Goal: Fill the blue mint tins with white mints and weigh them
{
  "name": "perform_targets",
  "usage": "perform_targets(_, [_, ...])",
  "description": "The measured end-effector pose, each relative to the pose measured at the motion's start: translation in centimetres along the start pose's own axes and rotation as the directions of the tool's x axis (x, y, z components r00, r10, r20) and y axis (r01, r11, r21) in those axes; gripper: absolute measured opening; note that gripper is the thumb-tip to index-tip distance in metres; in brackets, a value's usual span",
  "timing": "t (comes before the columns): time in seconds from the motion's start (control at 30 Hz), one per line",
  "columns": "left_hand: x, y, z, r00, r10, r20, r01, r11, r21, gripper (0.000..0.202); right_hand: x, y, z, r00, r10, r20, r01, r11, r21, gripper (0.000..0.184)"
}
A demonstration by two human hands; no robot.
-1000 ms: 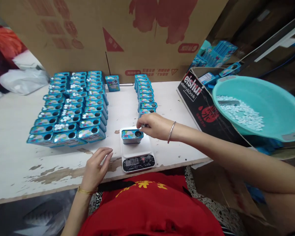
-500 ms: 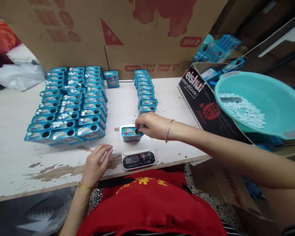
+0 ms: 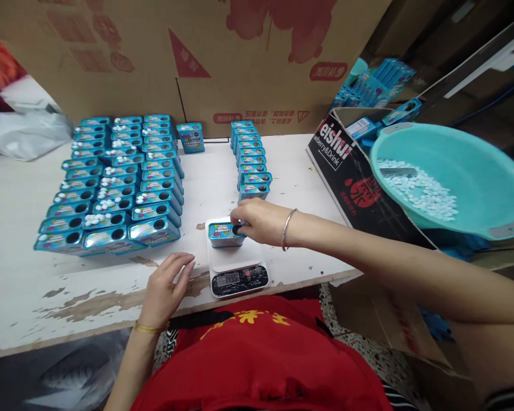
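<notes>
A small blue tin [image 3: 223, 234] with a round hole in its lid stands on a white digital scale [image 3: 236, 268] at the table's front edge. My right hand [image 3: 259, 221] is pinched over the tin's hole, fingertips together on something too small to make out. My left hand [image 3: 167, 287] rests flat on the white table [image 3: 21, 228] left of the scale, fingers loosely spread and holding nothing. A block of several identical blue tins [image 3: 115, 182] stands to the left, some with white pellets on their lids. A single row of tins [image 3: 249, 160] runs behind the scale.
A teal basin [image 3: 466, 182] with white pellets sits at the right on a black carton [image 3: 351, 171]. A large cardboard sheet [image 3: 197, 51] walls the back of the table. One tin [image 3: 191, 137] stands upright against it. White plastic bags [image 3: 21, 134] lie at the far left.
My right hand has lowered slightly from the tin's far edge onto its hole. The left hand has stayed in place. The view has shifted a little.
</notes>
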State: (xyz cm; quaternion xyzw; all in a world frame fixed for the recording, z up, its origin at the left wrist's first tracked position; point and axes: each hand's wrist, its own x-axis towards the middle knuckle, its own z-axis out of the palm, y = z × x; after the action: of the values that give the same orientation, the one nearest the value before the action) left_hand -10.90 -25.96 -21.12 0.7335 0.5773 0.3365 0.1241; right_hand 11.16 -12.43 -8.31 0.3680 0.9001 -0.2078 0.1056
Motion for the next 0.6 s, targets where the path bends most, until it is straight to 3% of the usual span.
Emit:
perform_targets(0.33, [-0.1, -0.2, 0.2, 1.0, -0.013, 0.021, 0.013, 1.0, -0.006, 0.016, 0.7, -0.3, 0.3, 0.995, -0.015, -0.095, 0.022, 0.997, 0.071, 0.018])
perform_targets(0.43, [0.0, -0.2, 0.2, 1.0, -0.014, 0.014, 0.014, 1.0, -0.002, 0.016, -0.2, 0.3, -0.9, 0.976, -0.015, -0.218, 0.042, 0.992, 0.121, 0.014])
perform_targets(0.53, [0.0, -0.3, 0.0, 0.999, -0.04, 0.002, 0.04, 0.999, 0.001, 0.018, -4.0, 3.5, -3.3, 0.899, 0.085, -0.43, -0.004, 0.982, 0.187, 0.013])
perform_targets(0.6, [-0.1, -0.5, -0.2, 0.998, -0.067, 0.005, 0.067, 0.998, 0.008, 0.019, -8.0, 7.8, -4.8, 0.769, 0.288, -0.571, -0.181, 0.954, 0.237, 0.018])
